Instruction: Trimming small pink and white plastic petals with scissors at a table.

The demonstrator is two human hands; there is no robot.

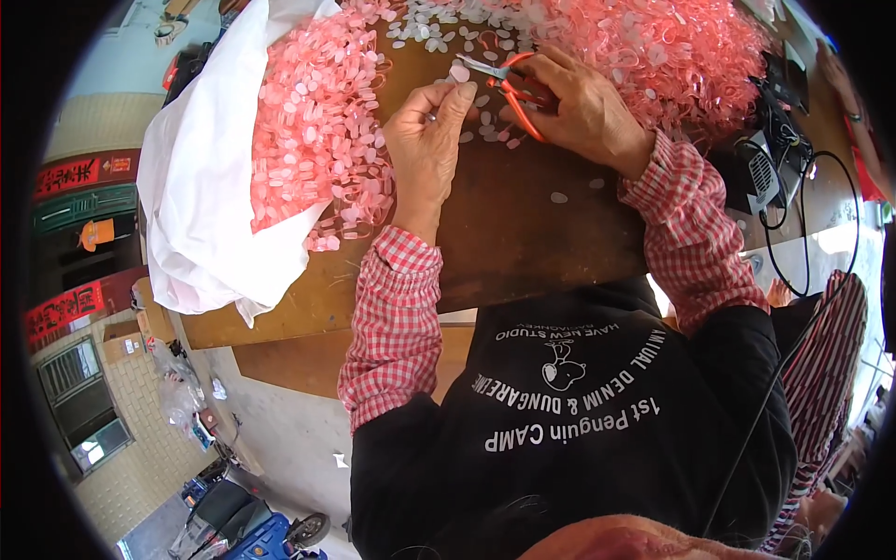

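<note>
Far left: white plastic bag (201, 201) slumped open over the edge of the brown worktop (523, 233), spilling a thick heap of pink and pale moulded pieces (317, 140) joined in strips and loops. Judged untrimmed, and a large share of the whole.

Centre: left hand (425, 140) raised off the board, fingers pinched together on one small pale tab (460, 73), offered up to the blades. Just right of it, right hand (583, 107) closed round the orange grips of small cutters (509, 79), nose pointing left, tips touching or nearly touching the tab; whether the blades are biting cannot be told.

Around and beyond the hands: loose white oval discs (485, 126) scattered on the wood, more gathered along the top edge. Judged the finished cut, a modest amount.

Upper right: second tangled pink heap (672, 51), likewise joined up. Judged early to midway, far more left than done.

Right edge: black device with cables (775, 159).
</note>
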